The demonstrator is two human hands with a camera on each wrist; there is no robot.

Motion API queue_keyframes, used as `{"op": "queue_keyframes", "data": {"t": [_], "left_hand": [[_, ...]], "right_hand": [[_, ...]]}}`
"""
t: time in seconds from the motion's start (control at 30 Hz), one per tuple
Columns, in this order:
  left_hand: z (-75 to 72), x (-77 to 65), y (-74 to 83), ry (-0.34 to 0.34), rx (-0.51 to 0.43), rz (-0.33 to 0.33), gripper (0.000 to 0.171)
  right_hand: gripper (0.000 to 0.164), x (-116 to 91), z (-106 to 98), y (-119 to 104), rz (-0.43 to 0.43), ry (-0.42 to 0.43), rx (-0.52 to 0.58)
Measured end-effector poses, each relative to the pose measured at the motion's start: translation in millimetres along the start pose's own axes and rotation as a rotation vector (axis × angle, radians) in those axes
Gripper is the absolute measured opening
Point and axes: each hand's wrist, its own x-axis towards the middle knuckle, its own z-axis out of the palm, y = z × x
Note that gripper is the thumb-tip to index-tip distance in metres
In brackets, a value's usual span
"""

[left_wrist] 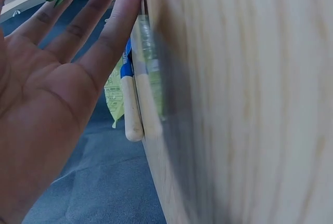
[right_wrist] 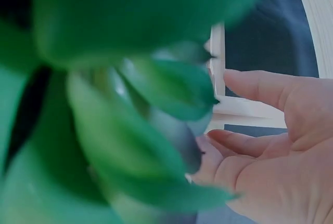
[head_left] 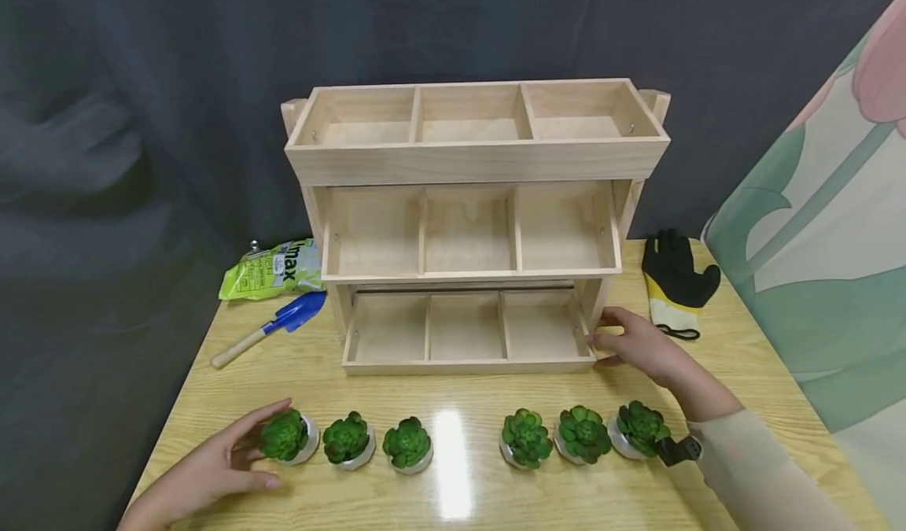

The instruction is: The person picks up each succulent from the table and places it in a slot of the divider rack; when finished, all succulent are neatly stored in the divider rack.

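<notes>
While your left hand (head_left: 211, 462) curves loosely beside the leftmost potted plant (head_left: 284, 436), fingers at its pot (head_left: 305, 446) and thumb standing apart, your right hand (head_left: 642, 347) sits at the right end of the lowest tray (head_left: 469, 368), fingers relaxed and seemingly touching the wood. You appear to be getting hold of that plant while steadying or adjusting the wooden shelf (head_left: 470, 276); the next move likely calls for bringing your left thumb in against the pot. You have six potted plants (head_left: 407, 442) on the table (head_left: 396, 507), three and three, before one shelf with three trays, nine compartments (head_left: 465, 322) in all; plus one trowel (head_left: 269, 327), one green bag (head_left: 272, 271) and one visible glove (head_left: 672, 275).
</notes>
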Motion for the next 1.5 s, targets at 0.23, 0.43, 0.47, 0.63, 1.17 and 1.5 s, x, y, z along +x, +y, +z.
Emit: {"op": "queue_keyframes", "data": {"t": [0.23,0.43,0.47,0.63,1.17,1.5], "left_hand": [[2.2,5.2,2.0,0.066,0.054,-0.079,0.091],[4.2,8.4,-0.7,0.115,0.088,-0.06,0.08],[4.3,8.7,-1.6,0.117,0.092,-0.05,0.079],[4.2,10.1,-4.1,0.117,0.07,-0.046,0.078],[5.5,10.6,2.7,0.122,0.084,-0.051,0.078],[4.2,9.8,-2.5,0.112,0.079,-0.046,0.075]], "right_hand": [[0.072,1.9,-1.1,-0.1,0.026,-0.008,0.031],[0.07,5.2,-2.6,-0.2,0.035,-0.01,0.017],[0.07,5.6,-2.7,-0.5,0.035,-0.011,0.015],[0.069,6.8,-2.3,-1.8,0.033,-0.005,-0.003],[0.067,6.3,-2.8,-2.7,0.047,-0.002,0.008],[0.067,6.3,-2.6,-2.1,0.047,0.001,0.015]]}}
